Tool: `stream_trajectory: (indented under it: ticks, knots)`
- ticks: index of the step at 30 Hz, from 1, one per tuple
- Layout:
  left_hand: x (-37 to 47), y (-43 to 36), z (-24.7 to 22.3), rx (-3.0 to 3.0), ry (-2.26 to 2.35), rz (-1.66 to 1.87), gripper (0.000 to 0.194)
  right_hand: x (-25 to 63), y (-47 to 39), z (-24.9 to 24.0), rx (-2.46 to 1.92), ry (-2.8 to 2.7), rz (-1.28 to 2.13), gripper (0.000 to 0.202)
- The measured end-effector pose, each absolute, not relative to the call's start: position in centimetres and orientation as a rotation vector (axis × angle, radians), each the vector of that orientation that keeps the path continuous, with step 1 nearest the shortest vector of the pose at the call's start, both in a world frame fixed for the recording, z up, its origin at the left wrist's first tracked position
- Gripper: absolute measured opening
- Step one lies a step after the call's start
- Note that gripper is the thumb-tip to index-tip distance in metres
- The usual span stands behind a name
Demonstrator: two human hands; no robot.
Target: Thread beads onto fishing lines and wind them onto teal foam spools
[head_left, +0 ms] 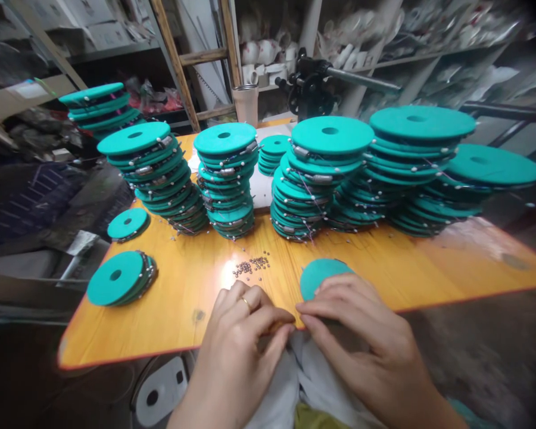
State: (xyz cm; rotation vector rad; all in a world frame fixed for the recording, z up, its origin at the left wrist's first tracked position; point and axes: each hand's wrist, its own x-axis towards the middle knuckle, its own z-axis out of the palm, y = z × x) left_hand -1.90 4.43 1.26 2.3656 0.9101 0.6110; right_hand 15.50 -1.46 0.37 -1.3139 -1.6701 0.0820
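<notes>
My left hand (243, 342), with a ring on one finger, is closed in a pinch at the table's front edge; whatever lies between thumb and forefinger is too small to name. Just to its right my right hand (361, 333) has its thumb and forefinger close together, their tips near the left fingertips, and anything between them cannot be made out. A green foam disc (319, 277) lies on the table, partly hidden behind my right hand. Small dark beads (250, 265) are scattered beyond my left hand.
Tall stacks of green discs, such as one stack (226, 140), line the back of the wooden table (174, 322). Smaller piles (116, 277) sit at the left. Behind stand a cup (245, 106), a black metal device (312, 89), a wooden ladder and filled shelves.
</notes>
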Motion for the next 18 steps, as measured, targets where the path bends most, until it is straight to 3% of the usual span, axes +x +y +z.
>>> stream_trajectory:
  ticks: [9,13,18]
  knots:
    - [-1.9,4.3,0.7,2.3,0.937,0.611,0.018,15.3,-1.7,0.2,-1.347,-1.654,0.172,0.014]
    - [-1.8,4.2,0.8,1.873,0.972,0.765,0.018,15.4,-1.7,-0.2,-1.382,-1.627,0.144,0.011]
    - [-1.2,4.4,1.0,1.406,0.93,0.687,0.01,15.3,-1.6,-0.6,-1.378,-1.612,0.102,0.009]
